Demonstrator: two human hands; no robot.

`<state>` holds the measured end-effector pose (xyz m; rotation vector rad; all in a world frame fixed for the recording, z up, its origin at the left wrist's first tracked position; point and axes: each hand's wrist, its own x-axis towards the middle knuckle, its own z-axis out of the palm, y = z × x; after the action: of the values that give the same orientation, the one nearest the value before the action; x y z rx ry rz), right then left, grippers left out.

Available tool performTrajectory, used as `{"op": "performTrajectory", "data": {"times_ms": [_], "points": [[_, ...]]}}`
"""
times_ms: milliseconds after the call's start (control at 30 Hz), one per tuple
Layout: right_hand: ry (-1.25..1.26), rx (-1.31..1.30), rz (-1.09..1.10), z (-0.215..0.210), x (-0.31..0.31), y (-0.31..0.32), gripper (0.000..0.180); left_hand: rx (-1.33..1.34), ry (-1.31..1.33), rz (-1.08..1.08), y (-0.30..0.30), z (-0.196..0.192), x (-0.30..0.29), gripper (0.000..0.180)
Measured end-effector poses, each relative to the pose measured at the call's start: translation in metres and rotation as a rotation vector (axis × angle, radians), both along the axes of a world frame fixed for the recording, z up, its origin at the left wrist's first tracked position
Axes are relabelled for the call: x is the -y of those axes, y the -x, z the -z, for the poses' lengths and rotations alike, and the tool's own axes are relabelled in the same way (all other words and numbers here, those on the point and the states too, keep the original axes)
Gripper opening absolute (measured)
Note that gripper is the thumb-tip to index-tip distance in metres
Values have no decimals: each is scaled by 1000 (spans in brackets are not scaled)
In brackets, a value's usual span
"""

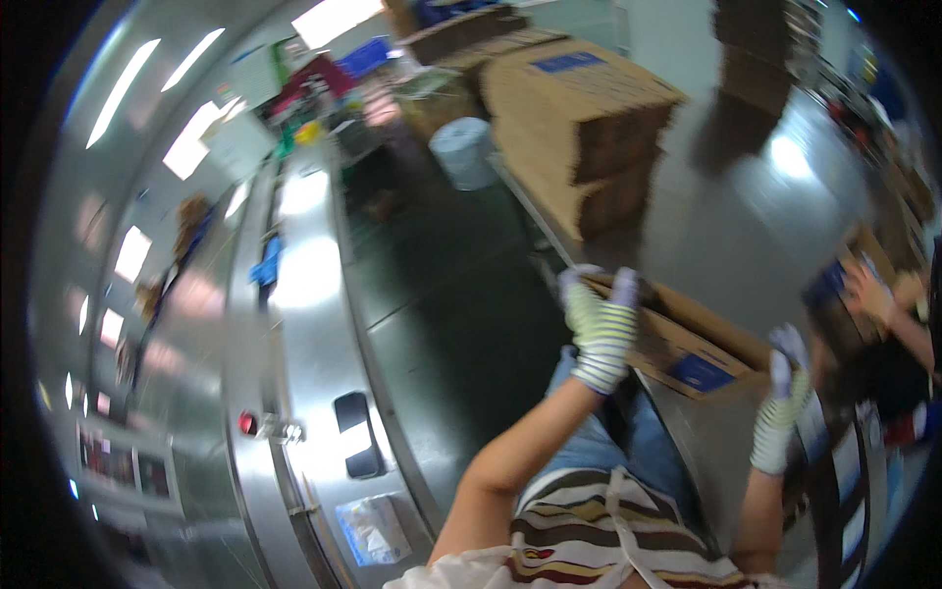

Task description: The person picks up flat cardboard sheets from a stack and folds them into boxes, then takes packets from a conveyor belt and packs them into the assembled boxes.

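Observation:
A shallow open cardboard box [714, 339] with a blue printed patch on its side is held in front of me, to the right of my legs. My left hand [601, 332], in a white glove with yellow-green and dark stripes, grips the box's left end, thumb and fingers on either side of its wall. At the right end of the box is my right hand [780, 410], gloved alike, its fingers against the cardboard. Motion blurs the fingertips, and the inside of the box shows only in part.
Flattened cardboard sheets [589, 108] are stacked high ahead, beside a pale blue roll [462, 153]. On the left, a metal ledge [324, 334] carries a dark phone [358, 435] and a plastic packet [373, 530]. At right, another person's hands [868, 293] work with a box.

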<state>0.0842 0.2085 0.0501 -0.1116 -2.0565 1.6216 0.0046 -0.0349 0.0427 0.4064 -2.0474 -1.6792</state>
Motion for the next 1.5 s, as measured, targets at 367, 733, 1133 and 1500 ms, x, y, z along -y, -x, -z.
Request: {"op": "performTrajectory", "data": {"times_ms": [367,733,1133,1500], "points": [[-83,2,-235,11,-10,34,86,-207,1170,524,-14,-60,10,17],[64,422,-403,28,-43,58,38,-55,1224,919,39,-33,-22,37],[-16,258,-417,1,-26,58,38,-82,1235,1192,-3,-32,-19,41],[-440,23,77,-43,-32,6,49,-58,-483,1136,-11,2,-66,67]]}}
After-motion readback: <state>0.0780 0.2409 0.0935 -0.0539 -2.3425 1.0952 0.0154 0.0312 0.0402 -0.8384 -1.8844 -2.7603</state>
